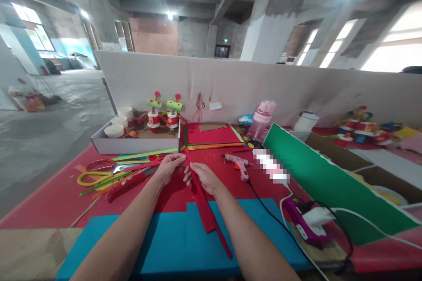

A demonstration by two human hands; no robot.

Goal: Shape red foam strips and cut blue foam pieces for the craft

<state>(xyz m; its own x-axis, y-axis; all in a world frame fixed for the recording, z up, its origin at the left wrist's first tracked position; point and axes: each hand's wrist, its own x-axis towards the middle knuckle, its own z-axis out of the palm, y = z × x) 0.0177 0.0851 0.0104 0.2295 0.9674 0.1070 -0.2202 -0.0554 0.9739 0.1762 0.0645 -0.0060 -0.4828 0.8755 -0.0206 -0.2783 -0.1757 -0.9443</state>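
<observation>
Red paper strips (203, 210), one wide and one narrow, slant from between my hands down over a blue sheet (158, 246). My right hand (202, 175) is closed on the strips near their upper part. My left hand (170, 167) pinches beside their top end; what lies between its fingertips is too small to tell. Left of my hands are scissors with yellow handles (90, 179), a red cutter (127, 185) and green paper strips (145, 155). A pink glue gun (240, 164) lies to the right of my right hand.
A white box (136, 145) at the back left holds paper cups and two cup figures. Red sheets (211, 135) lie behind my hands. To the right stand a pink bottle (261, 119), a green panel (329, 184) and a purple power strip (306, 224) with cables.
</observation>
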